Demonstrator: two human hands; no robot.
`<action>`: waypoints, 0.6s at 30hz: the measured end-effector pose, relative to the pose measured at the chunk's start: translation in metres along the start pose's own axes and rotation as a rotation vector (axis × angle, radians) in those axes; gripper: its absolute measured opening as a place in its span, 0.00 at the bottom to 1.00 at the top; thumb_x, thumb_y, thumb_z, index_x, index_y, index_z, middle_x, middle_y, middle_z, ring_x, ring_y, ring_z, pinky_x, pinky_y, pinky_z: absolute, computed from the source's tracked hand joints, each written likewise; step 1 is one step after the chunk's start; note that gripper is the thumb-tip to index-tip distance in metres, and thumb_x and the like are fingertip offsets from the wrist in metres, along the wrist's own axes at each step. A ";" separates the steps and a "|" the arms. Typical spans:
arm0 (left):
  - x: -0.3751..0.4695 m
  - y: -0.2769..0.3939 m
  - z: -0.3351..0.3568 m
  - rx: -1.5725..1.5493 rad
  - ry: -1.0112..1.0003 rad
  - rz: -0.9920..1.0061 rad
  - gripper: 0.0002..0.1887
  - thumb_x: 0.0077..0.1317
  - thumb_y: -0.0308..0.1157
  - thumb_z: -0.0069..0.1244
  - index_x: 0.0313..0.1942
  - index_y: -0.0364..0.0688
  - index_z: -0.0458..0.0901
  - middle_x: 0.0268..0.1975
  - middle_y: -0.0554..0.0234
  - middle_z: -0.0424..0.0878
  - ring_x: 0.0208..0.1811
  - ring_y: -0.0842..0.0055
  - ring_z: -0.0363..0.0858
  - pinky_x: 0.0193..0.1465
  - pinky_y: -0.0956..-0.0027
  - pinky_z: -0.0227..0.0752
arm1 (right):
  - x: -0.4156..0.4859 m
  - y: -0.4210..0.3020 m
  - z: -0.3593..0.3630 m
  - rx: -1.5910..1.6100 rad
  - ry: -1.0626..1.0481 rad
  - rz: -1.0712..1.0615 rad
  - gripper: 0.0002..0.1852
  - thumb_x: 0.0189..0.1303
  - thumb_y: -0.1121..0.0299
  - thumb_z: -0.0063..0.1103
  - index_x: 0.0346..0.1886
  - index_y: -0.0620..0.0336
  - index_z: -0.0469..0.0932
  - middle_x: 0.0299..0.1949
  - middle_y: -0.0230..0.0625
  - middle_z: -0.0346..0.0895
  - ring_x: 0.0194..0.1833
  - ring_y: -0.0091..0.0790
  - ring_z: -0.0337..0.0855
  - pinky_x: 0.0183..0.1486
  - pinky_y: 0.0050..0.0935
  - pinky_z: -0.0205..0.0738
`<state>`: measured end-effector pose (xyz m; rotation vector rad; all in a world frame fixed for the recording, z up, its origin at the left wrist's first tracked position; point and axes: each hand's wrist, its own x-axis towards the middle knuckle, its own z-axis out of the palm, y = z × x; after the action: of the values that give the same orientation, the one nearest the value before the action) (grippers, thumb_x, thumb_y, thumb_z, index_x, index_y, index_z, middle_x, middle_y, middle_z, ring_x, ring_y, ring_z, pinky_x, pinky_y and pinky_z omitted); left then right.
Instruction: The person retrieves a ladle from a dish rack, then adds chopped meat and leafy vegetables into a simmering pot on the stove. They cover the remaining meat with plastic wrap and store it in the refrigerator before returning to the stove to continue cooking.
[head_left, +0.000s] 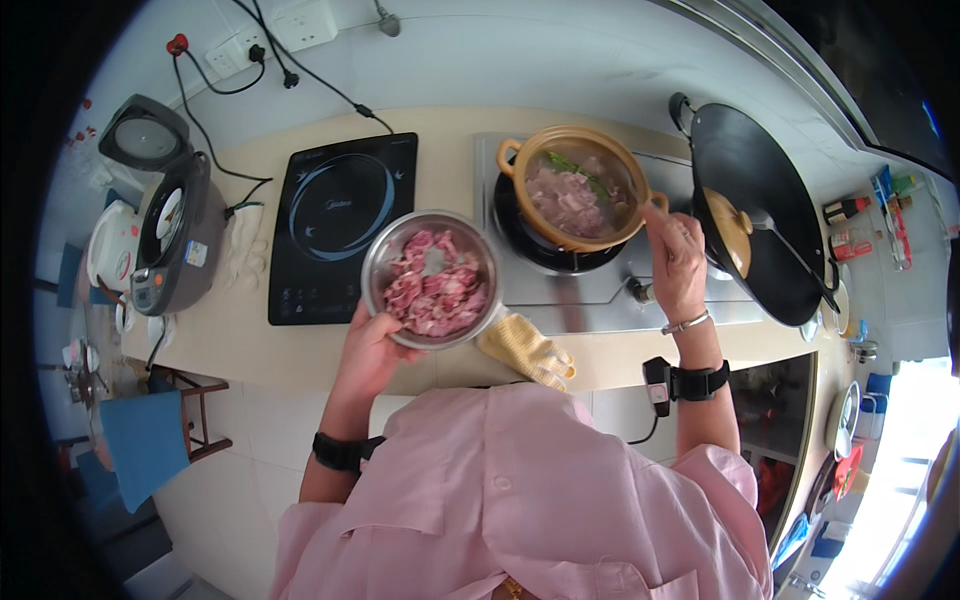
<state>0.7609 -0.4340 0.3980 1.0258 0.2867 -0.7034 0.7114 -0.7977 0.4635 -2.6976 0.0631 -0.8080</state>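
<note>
My left hand (375, 349) grips the rim of a stainless steel bowl (489, 259), which holds raw sliced meat (439, 289). The bowl hangs at the counter's front, between the cooktops. My right hand (679, 255) is at the right side of a tan clay pot (521, 184), its fingertips pinched together beside the pot's handle (660, 199). Whether they hold the handle or something thin is hidden. Inside the pot, pale meat (574, 202) and green stalks (568, 163) lie in liquid. The pot stands on the left burner of a gas stove (536, 300).
A black wok (780, 172) with a tan lid (726, 225) and a ladle (787, 244) stands tilted at right. A yellow glove (527, 349) lies by the stove's front edge. At left are a black induction cooktop (341, 281) and an open rice cooker (187, 232).
</note>
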 end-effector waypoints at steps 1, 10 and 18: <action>0.000 0.000 0.002 0.029 -0.005 -0.010 0.30 0.57 0.21 0.35 0.63 0.43 0.57 0.49 0.52 0.76 0.32 0.69 0.83 0.19 0.74 0.74 | -0.005 -0.002 -0.002 -0.017 -0.007 -0.035 0.10 0.57 0.78 0.56 0.42 0.59 0.80 0.41 0.34 0.82 0.42 0.40 0.76 0.49 0.34 0.68; 0.013 0.001 0.038 0.117 -0.140 -0.048 0.27 0.59 0.22 0.36 0.61 0.43 0.57 0.42 0.54 0.78 0.26 0.71 0.82 0.20 0.74 0.75 | -0.020 0.002 -0.006 0.571 0.222 0.518 0.11 0.67 0.72 0.49 0.48 0.64 0.78 0.47 0.35 0.80 0.48 0.26 0.78 0.48 0.25 0.71; 0.019 0.000 0.065 0.221 -0.137 -0.015 0.28 0.60 0.23 0.38 0.62 0.45 0.56 0.47 0.57 0.76 0.31 0.76 0.82 0.19 0.77 0.77 | -0.029 -0.049 -0.016 0.818 -0.070 0.626 0.10 0.65 0.70 0.52 0.44 0.66 0.78 0.34 0.34 0.83 0.36 0.24 0.82 0.36 0.19 0.72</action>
<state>0.7689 -0.4971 0.4207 1.1798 0.0985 -0.8285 0.6764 -0.7521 0.4761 -1.7682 0.4324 -0.4061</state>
